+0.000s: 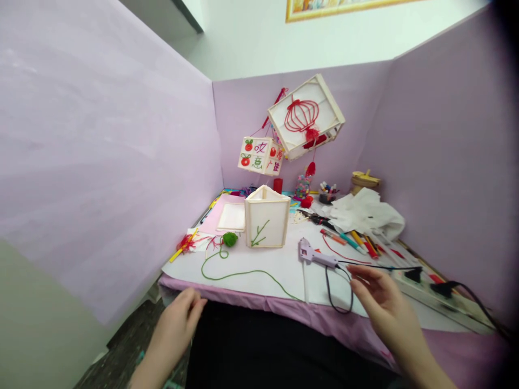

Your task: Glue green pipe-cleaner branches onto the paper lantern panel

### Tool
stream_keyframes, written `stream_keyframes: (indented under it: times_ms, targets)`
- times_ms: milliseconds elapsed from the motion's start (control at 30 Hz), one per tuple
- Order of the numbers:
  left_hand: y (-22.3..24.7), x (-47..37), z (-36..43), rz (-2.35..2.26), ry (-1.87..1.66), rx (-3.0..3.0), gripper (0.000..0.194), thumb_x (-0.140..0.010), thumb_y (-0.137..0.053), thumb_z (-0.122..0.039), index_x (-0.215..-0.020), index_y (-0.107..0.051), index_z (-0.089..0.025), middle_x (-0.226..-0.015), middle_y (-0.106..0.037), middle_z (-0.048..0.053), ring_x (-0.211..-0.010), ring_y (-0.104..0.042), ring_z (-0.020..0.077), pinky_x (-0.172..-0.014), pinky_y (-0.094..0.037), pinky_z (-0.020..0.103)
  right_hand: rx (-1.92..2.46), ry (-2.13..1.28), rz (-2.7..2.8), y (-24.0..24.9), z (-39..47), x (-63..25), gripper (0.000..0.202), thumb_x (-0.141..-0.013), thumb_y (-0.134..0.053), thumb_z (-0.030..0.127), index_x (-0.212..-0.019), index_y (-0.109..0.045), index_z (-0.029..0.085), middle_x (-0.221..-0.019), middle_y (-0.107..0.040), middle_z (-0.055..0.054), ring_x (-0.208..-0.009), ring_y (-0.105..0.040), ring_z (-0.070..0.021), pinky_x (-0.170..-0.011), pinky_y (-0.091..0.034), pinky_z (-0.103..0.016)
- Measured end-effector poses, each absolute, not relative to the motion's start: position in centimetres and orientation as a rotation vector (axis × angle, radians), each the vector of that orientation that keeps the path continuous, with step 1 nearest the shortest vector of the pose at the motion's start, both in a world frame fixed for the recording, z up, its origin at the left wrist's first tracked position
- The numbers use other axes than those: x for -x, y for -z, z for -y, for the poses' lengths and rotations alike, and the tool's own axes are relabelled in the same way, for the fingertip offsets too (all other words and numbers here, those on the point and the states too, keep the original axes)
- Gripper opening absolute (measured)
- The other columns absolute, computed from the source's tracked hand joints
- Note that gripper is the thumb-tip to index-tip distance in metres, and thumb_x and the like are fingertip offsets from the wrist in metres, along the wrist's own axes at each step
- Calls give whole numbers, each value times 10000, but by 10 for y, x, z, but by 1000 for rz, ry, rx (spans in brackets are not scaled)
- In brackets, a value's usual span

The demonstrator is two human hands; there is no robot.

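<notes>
My left hand (175,323) hovers by the table's front edge with its fingers curled in, and nothing shows in it. Over the right side of the table, my right hand (383,300) has its thumb and fingers apart, close to the black cord (352,286) of a glue gun. The pale purple glue gun (318,256) lies on its side. Mid-table stands a three-sided lantern (267,224) of white panels and wooden sticks, a green branch shape on its front. Green yarn (251,272) trails across from a small ball (230,239).
Markers (359,243), crumpled white sheets (367,213) and a power strip (430,297) lie on the right. A white framed panel (231,217) and red threads (187,243) are on the left. Two decorated lanterns, one with a red motif (306,116), hang above. Purple partitions (105,135) enclose the table.
</notes>
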State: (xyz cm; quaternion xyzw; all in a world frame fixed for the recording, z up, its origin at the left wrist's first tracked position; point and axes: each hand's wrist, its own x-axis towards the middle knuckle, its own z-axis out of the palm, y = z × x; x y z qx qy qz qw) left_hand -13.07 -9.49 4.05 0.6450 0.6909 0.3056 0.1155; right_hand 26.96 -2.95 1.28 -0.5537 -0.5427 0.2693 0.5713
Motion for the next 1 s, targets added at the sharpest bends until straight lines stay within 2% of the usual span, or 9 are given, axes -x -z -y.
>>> stream_keyframes:
  times_ms: [133,200,300,400,533,667,767,867,1000]
  targets:
    - [-50,90,65,-1520,-1308,-1526,283,-869,-516,-461,-756,-484,-203,-511,-509,-53,-433,-475,108,-467,-360,212,1239,-610,1412,-16,31,-255,323,-840,-598,447,-1062,-592,212,-1112,-630,-114,-1050,-616,-263,-940,-512,-430]
    - [-55,71,53,-1334,-1467,-1385,308,-833,-592,-460,-749,-469,-191,-615,-557,-49,-368,-400,45,-409,-303,181,1186,-595,1501,-17,33,-245,265,-861,-582,408,-1041,-607,215,-1100,-621,-104,-1039,-610,-240,-920,-527,-390]
    - [-59,50,38,-1162,-1524,-1218,323,-786,-667,-438,-770,-462,-190,-634,-563,-58,-322,-339,11,-348,-205,153,1103,-570,1589,-14,38,-233,180,-877,-568,355,-989,-616,224,-1075,-617,-97,-1023,-610,-221,-851,-555,-330]
    - [-62,38,32,-1075,-1561,-1100,367,-721,-749,-408,-786,-464,-186,-645,-573,-58,-333,-359,3,-346,-200,138,1069,-564,1635,-11,40,-228,120,-884,-561,318,-935,-619,225,-1038,-627,-93,-1001,-621,-214,-800,-563,-298]
    - [-68,27,37,-870,-1500,-937,430,-700,-786,-406,-947,-505,-194,-647,-547,-64,-381,-353,1,-384,-210,130,1031,-555,1685,-22,42,-219,99,-889,-557,279,-892,-637,220,-965,-644,-81,-926,-636,-199,-745,-554,-274]
    - [-75,8,46,-706,-1429,-819,329,-742,-757,-395,-809,-530,-167,-747,-473,-31,-532,-380,30,-439,-253,141,898,-532,1801,-58,46,-195,110,-895,-548,226,-871,-654,209,-836,-644,-55,-803,-622,-174,-711,-519,-273]
    - [-77,-7,49,-656,-1433,-891,291,-773,-726,-377,-754,-516,-176,-788,-419,-22,-590,-355,60,-475,-277,166,857,-599,1815,-87,49,-174,106,-874,-560,220,-881,-663,196,-781,-642,-44,-704,-598,-155,-620,-494,-250]
    - [-75,-14,50,-668,-1448,-1051,304,-805,-678,-421,-725,-502,-186,-783,-383,-17,-615,-339,88,-531,-314,199,923,-802,1748,-104,52,-161,124,-839,-574,238,-874,-680,184,-737,-658,-34,-598,-577,-130,-527,-467,-224]
    - [-67,-13,49,-711,-1502,-1228,327,-829,-640,-455,-696,-510,-186,-791,-369,-2,-728,-392,138,-654,-374,252,987,-1221,1607,-111,53,-156,189,-798,-587,322,-827,-689,166,-579,-616,9,-420,-495,-91,-385,-382,-193]
